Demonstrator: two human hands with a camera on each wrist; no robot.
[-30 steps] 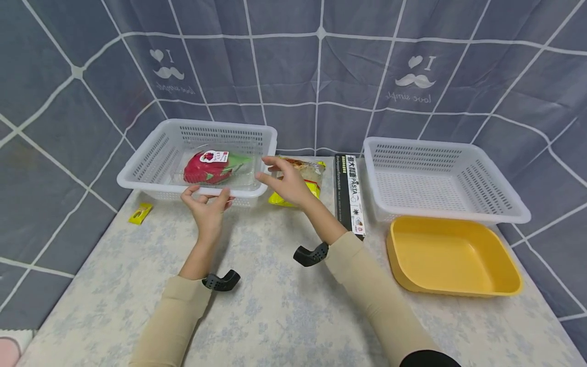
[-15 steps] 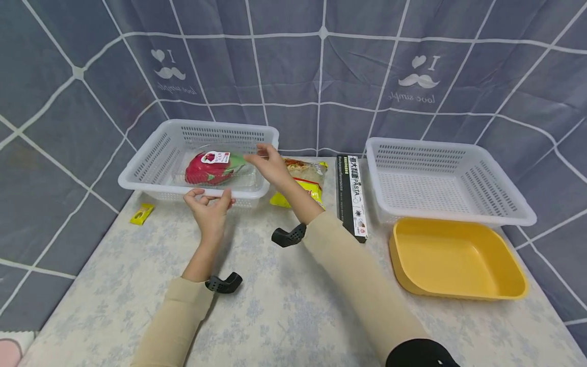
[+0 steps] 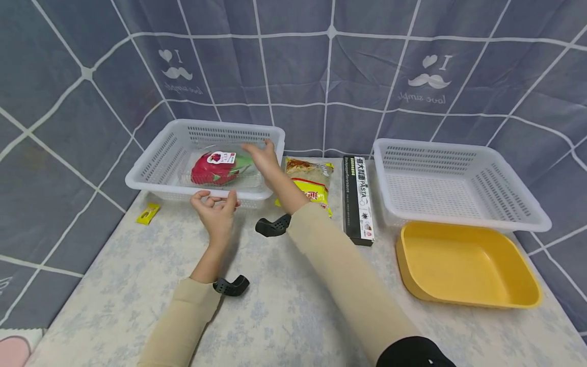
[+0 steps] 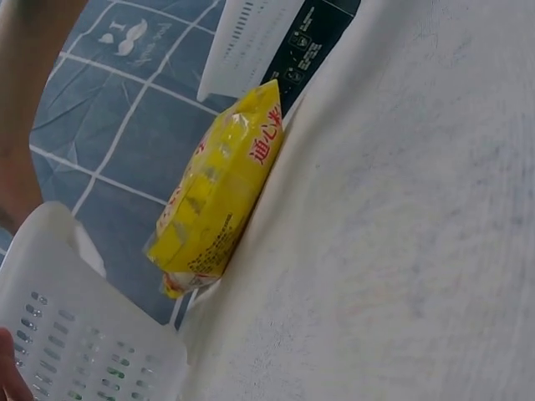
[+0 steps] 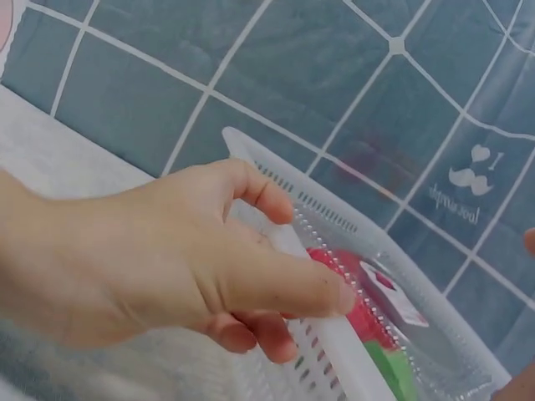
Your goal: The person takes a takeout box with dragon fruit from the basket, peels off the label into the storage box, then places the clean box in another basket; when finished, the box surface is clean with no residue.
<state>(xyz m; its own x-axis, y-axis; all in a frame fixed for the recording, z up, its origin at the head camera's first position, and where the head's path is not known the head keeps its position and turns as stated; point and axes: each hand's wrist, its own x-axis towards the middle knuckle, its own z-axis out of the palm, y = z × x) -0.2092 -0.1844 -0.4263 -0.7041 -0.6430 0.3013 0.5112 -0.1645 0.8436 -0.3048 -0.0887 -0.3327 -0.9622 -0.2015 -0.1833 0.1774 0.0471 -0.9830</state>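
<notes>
Dragon fruit (image 3: 213,172) lies in its clear pack (image 3: 248,178) inside the left white basket (image 3: 160,189). Nearest, the left hand (image 3: 217,218) grips the front rim of this basket. A little farther, the right hand (image 3: 268,162) is over the right end of the pack; whether its fingers grasp it, one cannot tell. The handling of the pack seems begun but not completed, since it rests inside the basket. Beyond, a yellow bag (image 3: 313,179) and a black pasta box (image 3: 357,201) lie on the table (image 3: 284,306), held by neither hand.
</notes>
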